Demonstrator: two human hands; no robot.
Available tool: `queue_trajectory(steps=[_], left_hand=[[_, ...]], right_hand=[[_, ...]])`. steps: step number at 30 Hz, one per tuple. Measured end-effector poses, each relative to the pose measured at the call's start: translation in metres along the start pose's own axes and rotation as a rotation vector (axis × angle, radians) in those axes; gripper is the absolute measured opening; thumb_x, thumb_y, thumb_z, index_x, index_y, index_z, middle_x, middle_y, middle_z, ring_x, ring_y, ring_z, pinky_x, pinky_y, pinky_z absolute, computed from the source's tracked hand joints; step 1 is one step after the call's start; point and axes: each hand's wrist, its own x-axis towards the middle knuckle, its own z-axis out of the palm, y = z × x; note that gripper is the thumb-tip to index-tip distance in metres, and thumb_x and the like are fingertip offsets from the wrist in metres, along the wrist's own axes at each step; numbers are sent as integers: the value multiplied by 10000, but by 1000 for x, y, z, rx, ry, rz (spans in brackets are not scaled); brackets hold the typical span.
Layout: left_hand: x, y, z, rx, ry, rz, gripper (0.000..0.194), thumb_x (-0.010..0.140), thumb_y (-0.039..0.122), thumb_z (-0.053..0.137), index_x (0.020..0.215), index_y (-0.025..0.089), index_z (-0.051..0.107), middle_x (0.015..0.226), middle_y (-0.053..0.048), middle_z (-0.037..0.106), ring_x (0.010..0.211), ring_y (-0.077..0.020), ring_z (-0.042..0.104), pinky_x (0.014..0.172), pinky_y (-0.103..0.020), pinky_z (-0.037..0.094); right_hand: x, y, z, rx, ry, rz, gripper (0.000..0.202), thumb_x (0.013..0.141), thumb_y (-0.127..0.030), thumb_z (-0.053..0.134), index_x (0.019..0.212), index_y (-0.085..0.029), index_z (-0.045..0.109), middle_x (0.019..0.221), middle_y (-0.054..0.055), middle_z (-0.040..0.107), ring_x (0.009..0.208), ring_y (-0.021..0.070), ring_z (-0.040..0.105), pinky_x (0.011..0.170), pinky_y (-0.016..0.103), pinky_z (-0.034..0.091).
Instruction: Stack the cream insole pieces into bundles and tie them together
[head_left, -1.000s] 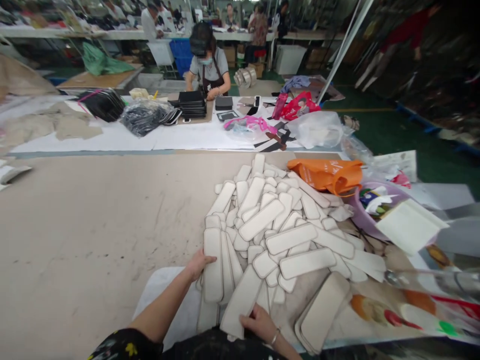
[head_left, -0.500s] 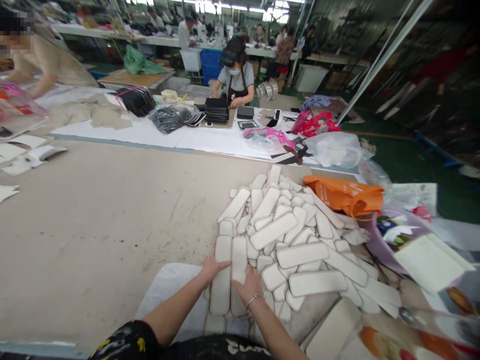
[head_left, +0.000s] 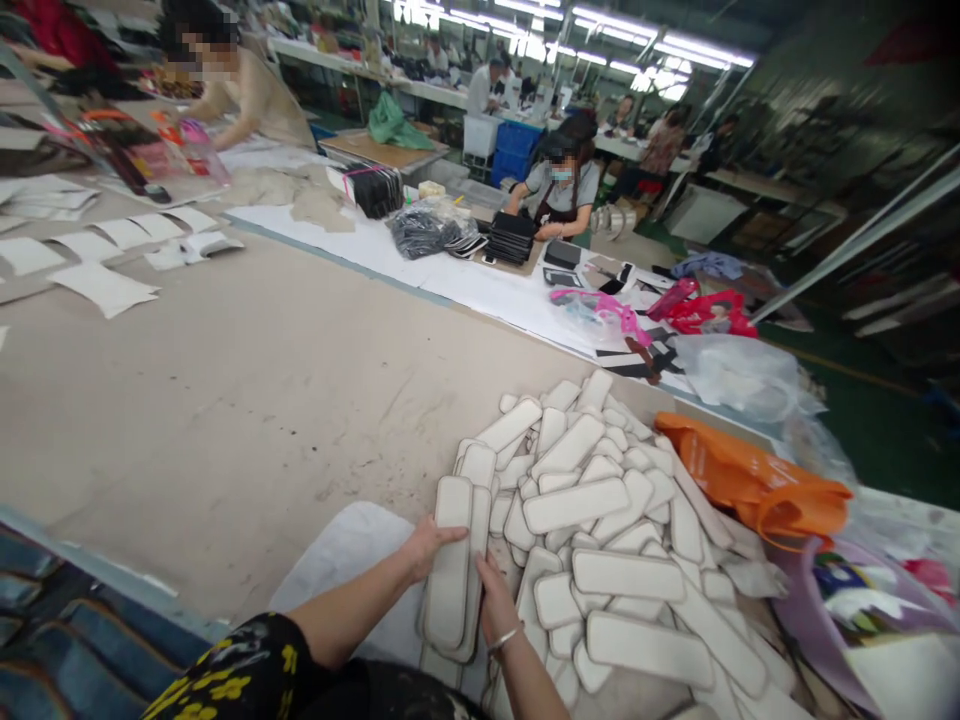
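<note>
1. On my feed, two pale strips overlap between the hands, at the near left edge of the heap: an upper strip point(head_left: 450, 580) and a lower strip point(head_left: 481, 520) showing along its right side.
2. Their long axis points away from the body, tipping slightly right at the far end. The upper strip lies just right of the left hand point(head_left: 424, 550), the nearer one to it; the lower strip's exposed edge is nearer the right hand point(head_left: 496, 600).
3. I read the left grip as closed on the upper strip, thumb across its top, other fingers hidden. The right hand touches the lower strip's right edge; whether that grip is closed I can't tell.
4. Right of them spreads one heap of similar strips point(head_left: 577, 505) on the desk point(head_left: 225, 400), too overlapped for me to count.
5. Further right I count one orange bag point(head_left: 742, 475) and one purple tub point(head_left: 806, 610).
6. Across from me, one masked co-worker point(head_left: 570, 190) sits behind one black stack point(head_left: 511, 238).
</note>
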Motion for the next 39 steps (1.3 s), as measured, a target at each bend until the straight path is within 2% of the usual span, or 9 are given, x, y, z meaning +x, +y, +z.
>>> queue_trajectory(steps=[5, 8, 11, 15, 19, 24, 28, 35, 39], left_hand=[[-9, 1, 11, -108, -68, 104, 580, 500, 273, 836, 1014, 109, 626, 939, -138, 697, 839, -254, 647, 791, -371, 498], [-12, 14, 9, -150, -118, 131, 593, 634, 495, 730, 1073, 112, 620, 1054, -168, 666, 991, -295, 613, 893, -416, 458], [-6, 34, -12, -96, 81, 218, 672, 797, 665, 409, 1145, 117, 583, 1178, -184, 607, 1119, -311, 548, 951, -471, 410], [15, 61, -56, 2, 387, 366, 645, 851, 584, 375, 1283, 111, 449, 1376, -187, 437, 1285, -299, 382, 1055, -476, 281], [37, 85, -80, 141, 459, 518, 530, 790, 483, 554, 1196, 143, 541, 1306, -130, 527, 1292, -239, 373, 1096, -357, 230], [59, 96, -73, 290, 368, 553, 385, 693, 472, 645, 968, 202, 662, 980, -69, 691, 1097, -224, 547, 1019, -318, 347], [62, 82, -67, 373, 354, 515, 271, 690, 453, 643, 780, 199, 678, 820, -47, 687, 959, -237, 583, 974, -331, 375], [34, 36, -50, 466, 285, 452, 261, 767, 423, 554, 771, 210, 704, 856, -52, 678, 922, -230, 574, 949, -311, 369], [28, 26, -42, 467, 212, 432, 206, 726, 382, 613, 808, 221, 711, 892, -53, 681, 936, -237, 570, 949, -317, 370]], right_hand=[[-6, -47, 3, -441, 38, -47, 660, 704, -367, 601, 1272, -100, 400, 1155, 164, 605, 1023, 261, 597, 890, 360, 461], [-9, -85, -2, -755, 16, -127, 582, 759, -316, 533, 1277, -91, 395, 1131, 170, 607, 1022, 270, 593, 856, 345, 457], [-5, -106, -2, -1074, -24, -133, 517, 773, -269, 504, 1262, -120, 427, 1071, 156, 619, 968, 283, 607, 796, 352, 457], [8, -88, 10, -1293, -123, -77, 505, 755, -194, 505, 1255, -142, 460, 1019, 135, 628, 924, 277, 617, 757, 345, 453], [16, -58, 18, -1296, -139, -59, 655, 750, -179, 519, 1372, -115, 322, 1128, 154, 589, 994, 268, 593, 796, 337, 447], [8, -51, 20, -1304, -182, -103, 559, 748, -166, 511, 1300, -161, 424, 1107, 142, 588, 989, 268, 581, 799, 346, 440], [2, -43, 23, -1271, -171, -92, 613, 730, -142, 513, 1331, -181, 395, 1109, 141, 588, 984, 275, 580, 811, 368, 437], [7, -30, 20, -1215, -196, -28, 586, 758, -189, 505, 1328, -143, 380, 1182, 158, 569, 1008, 265, 580, 826, 352, 425], [9, -33, 17, -1206, -208, -32, 574, 757, -196, 510, 1315, -151, 385, 1175, 146, 575, 1024, 254, 576, 823, 336, 421]])
